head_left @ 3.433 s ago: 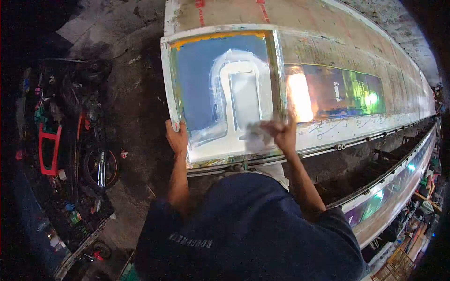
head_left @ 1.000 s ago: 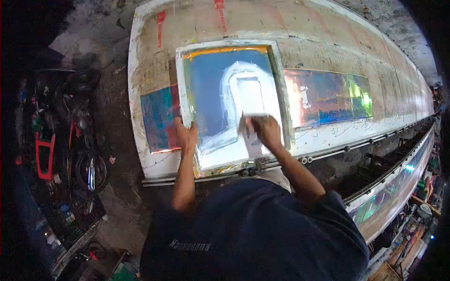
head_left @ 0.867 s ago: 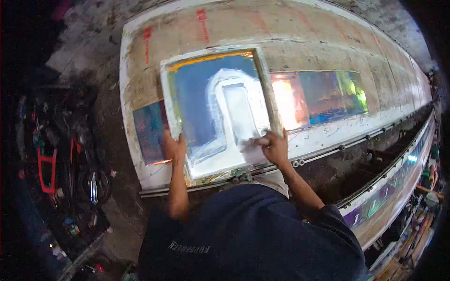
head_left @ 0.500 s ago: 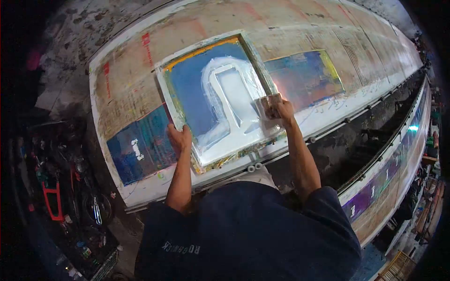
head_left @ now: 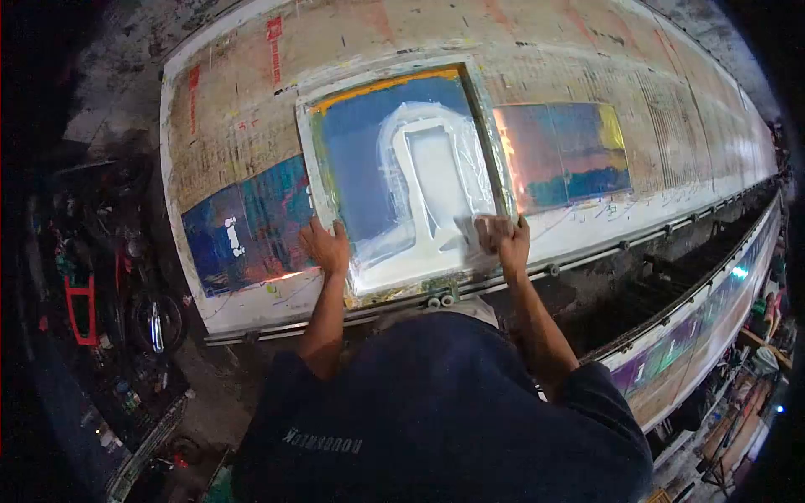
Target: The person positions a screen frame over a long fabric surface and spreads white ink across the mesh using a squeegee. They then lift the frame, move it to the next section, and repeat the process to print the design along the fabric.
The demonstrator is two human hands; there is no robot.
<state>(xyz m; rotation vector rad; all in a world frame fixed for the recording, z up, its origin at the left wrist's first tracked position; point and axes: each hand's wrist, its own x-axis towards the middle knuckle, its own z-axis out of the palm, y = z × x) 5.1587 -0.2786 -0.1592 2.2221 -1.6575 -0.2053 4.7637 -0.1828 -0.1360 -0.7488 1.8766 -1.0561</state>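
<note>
A silk-screen printing frame [head_left: 312, 151] lies flat on the long table, its blue mesh [head_left: 356, 138] bearing a white figure shape. White ink [head_left: 398, 267] is spread over the lower part. At the frame's left side, my left hand [head_left: 325, 247] is closed on the edge, thumb toward the mesh. My right hand [head_left: 511, 245] is over the lower right corner, fingers closed around a squeegee [head_left: 471, 237]. The squeegee is smeared by motion and partly hidden by the fingers, so its blade is hard to make out.
Printed multicoloured sheets [head_left: 251, 230] lie left of the frame, and another sheet [head_left: 579, 159] is on its right. A metal rail [head_left: 587, 253] runs along the table's near edge. A second long table [head_left: 704, 335] stands at the right. Cluttered gear with a red frame [head_left: 81, 310] is at lower left.
The view has shifted, so the screen frame appears a little further right. My right hand has turned with the squeegee, which sits slightly lower on the mesh. My left hand stays at the frame's left edge.
</note>
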